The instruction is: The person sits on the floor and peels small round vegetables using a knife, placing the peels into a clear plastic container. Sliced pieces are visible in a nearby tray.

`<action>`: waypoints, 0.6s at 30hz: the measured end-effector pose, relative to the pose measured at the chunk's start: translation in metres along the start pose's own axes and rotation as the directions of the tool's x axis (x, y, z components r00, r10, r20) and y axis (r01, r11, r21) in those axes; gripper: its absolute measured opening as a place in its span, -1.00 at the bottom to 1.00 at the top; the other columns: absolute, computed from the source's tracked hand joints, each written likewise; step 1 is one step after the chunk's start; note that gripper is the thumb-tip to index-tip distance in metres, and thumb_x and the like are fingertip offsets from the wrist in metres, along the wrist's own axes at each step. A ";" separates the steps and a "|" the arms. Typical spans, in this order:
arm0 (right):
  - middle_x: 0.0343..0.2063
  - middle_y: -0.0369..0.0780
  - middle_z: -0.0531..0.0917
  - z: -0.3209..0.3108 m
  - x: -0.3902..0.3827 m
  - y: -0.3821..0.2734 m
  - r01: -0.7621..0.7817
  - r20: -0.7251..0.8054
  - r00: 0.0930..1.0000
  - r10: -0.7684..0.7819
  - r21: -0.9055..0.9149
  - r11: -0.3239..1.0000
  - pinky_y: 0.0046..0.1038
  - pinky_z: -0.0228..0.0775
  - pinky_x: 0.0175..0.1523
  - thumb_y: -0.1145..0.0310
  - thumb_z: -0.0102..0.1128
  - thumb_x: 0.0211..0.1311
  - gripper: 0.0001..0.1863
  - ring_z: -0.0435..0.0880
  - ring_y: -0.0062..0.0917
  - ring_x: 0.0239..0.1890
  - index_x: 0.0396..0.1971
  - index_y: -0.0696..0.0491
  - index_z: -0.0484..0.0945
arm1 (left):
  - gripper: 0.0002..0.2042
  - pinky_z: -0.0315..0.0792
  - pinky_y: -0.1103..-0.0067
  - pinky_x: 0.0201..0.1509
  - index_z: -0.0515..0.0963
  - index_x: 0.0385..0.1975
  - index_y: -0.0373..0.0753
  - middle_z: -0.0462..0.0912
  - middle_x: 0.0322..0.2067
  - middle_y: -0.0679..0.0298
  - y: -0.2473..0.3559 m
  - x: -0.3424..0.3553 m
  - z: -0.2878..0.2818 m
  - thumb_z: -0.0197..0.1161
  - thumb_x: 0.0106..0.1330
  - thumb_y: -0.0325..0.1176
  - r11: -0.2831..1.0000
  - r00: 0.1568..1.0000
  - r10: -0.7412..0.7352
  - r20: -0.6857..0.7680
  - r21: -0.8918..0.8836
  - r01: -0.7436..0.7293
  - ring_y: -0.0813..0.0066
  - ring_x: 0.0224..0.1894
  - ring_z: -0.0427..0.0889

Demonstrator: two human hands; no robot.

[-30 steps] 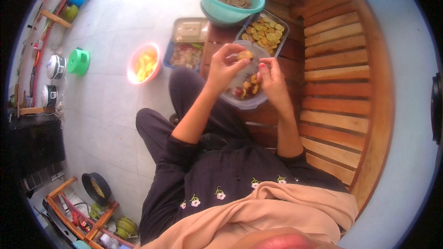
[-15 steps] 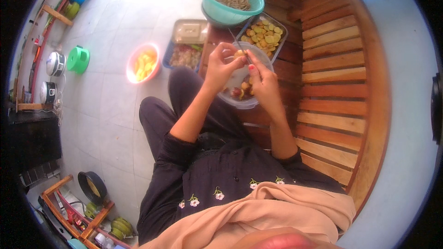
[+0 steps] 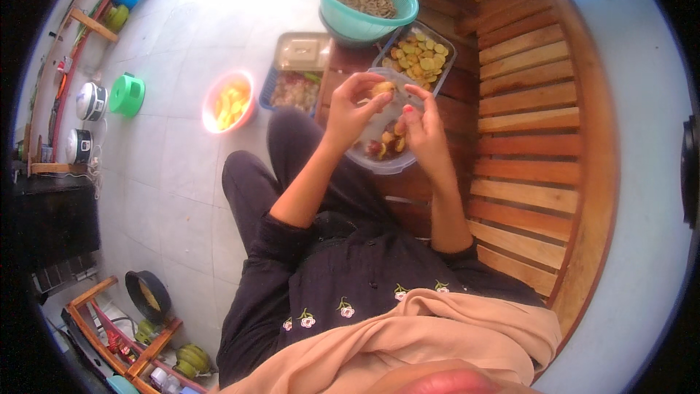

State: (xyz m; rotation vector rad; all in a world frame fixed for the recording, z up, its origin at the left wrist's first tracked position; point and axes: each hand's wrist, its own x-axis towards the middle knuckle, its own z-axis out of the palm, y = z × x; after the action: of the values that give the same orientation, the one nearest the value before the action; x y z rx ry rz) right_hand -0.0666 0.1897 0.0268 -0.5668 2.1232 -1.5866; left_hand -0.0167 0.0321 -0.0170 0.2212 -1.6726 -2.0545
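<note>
Between the thumb and fingers of my left hand (image 3: 359, 106) is a small yellow-brown rounded piece (image 3: 383, 88), perhaps a bean or tuber. My right hand (image 3: 425, 125) is just to its right, a small gap away, with the fingers bent and the thumb near the index finger. The knife it held half a second ago can hardly be made out now. Both hands are above a clear plastic tub (image 3: 397, 165), where several red-brown and yellow pieces (image 3: 386, 144) lie. Behind it, a clear tray (image 3: 451, 49) holds many flat yellow-green pieces (image 3: 421, 59).
A turquoise basket (image 3: 332, 11) of brownish strips stands on the wooden bench (image 3: 456, 120). Left of it are a blue container (image 3: 268, 95) with a lid (image 3: 302, 51), and a pink bowl (image 3: 250, 113) of yellow-orange pieces on the tiled floor. A green pot (image 3: 126, 95) stands further left.
My right hand has drawn away from the piece in my left hand, leaving a gap. The knife blade that crossed over the piece no longer shows clearly. My left hand has barely moved.
</note>
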 end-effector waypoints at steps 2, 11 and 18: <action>-0.35 -0.09 0.67 0.002 -0.004 -0.007 0.028 0.038 0.999 -0.026 -0.044 0.999 -0.37 0.47 -0.16 0.29 0.01 0.43 -0.61 0.65 -0.39 -0.37 0.19 0.05 0.44 | -0.70 0.51 0.68 -0.35 0.53 -0.15 -0.41 0.64 -0.31 0.23 -0.002 0.000 0.001 0.43 0.17 -0.46 0.999 0.999 0.027 -0.022 -0.016 -0.028 0.63 -0.32 0.60; -0.04 0.12 0.61 0.012 0.019 0.017 0.211 -0.079 0.964 -0.254 -0.353 0.912 -0.26 0.41 0.11 0.28 0.00 0.42 -0.62 0.61 -0.10 0.06 0.15 0.11 0.49 | -0.72 0.56 0.65 -0.22 0.54 -0.18 -0.42 0.65 -0.29 0.21 -0.004 -0.004 0.001 0.44 0.15 -0.48 0.999 0.999 0.043 0.001 0.012 -0.043 0.56 -0.27 0.63; -0.51 -0.13 0.63 0.001 0.013 0.014 -0.070 -0.056 0.996 0.063 -0.140 0.988 -0.33 0.47 -0.28 0.23 -0.07 0.47 -0.62 0.64 -0.38 -0.45 0.13 0.11 0.50 | -0.70 0.57 0.59 -0.07 0.50 -0.09 -0.41 0.58 -0.11 0.19 -0.003 -0.005 0.003 0.37 0.20 -0.55 0.989 0.996 0.066 -0.054 -0.127 -0.072 0.46 -0.09 0.63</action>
State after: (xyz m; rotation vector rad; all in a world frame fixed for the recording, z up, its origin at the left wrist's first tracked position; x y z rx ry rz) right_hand -0.0777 0.1853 0.0116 -0.4995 2.2821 -1.4378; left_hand -0.0145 0.0373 -0.0196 0.1676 -1.4908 -2.0793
